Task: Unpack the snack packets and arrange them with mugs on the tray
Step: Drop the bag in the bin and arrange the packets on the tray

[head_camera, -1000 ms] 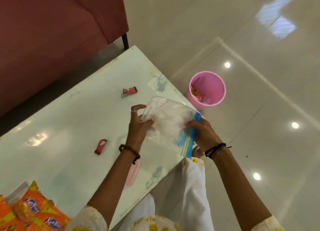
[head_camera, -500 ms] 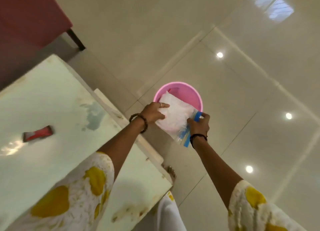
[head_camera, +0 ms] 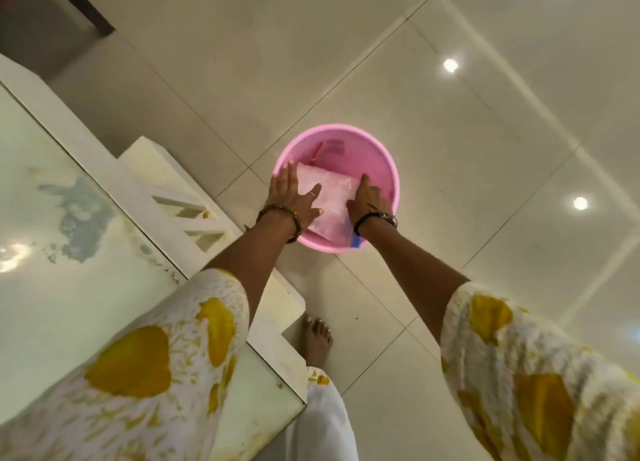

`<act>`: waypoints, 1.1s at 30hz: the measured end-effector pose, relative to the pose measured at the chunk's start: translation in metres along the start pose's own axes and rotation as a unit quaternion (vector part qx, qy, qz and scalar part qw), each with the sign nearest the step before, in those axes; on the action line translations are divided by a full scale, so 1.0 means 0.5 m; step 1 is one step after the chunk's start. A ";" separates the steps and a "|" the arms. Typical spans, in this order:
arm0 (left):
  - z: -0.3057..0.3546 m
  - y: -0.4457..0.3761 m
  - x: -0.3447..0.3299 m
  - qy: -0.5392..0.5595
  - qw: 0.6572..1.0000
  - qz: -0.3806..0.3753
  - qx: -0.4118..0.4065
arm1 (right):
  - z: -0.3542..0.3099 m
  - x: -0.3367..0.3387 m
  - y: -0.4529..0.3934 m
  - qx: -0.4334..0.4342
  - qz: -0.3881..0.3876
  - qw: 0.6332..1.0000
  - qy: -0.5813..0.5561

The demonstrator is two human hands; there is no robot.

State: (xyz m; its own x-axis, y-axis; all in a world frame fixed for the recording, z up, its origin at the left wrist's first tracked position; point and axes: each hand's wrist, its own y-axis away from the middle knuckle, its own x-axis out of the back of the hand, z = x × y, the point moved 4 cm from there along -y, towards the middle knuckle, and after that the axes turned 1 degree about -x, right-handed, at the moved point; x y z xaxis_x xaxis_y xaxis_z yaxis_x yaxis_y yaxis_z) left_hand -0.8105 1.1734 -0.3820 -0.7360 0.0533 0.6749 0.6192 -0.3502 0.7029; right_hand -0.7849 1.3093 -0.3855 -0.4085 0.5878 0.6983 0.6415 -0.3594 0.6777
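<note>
Two hands press a clear zip bag [head_camera: 327, 197] down inside the pink bin [head_camera: 381, 169] on the floor beside the desk [head_camera: 52, 190]. The left hand [head_camera: 294, 197] lies flat on it, fingers [head_camera: 289, 175] straight and slightly spread. The right hand [head_camera: 367, 199] rests on the bag's other edge, fingers extended downward; whether they curl under it, I cannot tell.

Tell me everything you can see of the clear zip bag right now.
The clear zip bag is thin, see-through plastic with a blue zip strip at its near end. It looks flat and empty, lying tilted inside the pink bucket on the floor. The left hand presses its left side with straight fingers; the right hand presses its right side.
</note>
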 end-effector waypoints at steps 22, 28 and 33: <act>-0.472 1.105 -0.137 0.591 0.641 0.454 0.186 | -0.464 -0.352 1.043 0.440 -0.072 0.883 -0.149; -0.630 1.431 -0.354 0.613 0.557 0.500 0.253 | -0.531 -0.587 1.332 0.504 -0.189 0.839 -0.076; -0.700 1.561 -0.476 0.642 0.489 0.516 0.286 | -0.576 -0.720 1.448 0.522 -0.211 0.826 -0.018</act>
State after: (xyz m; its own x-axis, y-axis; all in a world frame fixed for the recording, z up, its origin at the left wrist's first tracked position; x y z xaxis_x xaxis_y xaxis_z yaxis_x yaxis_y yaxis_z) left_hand -0.2481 0.5601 -0.0725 0.7117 -0.6365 0.2972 0.5475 0.7677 0.3331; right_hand -0.3607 0.6289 -0.0798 -0.7314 0.5287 0.4307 0.6649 0.6932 0.2782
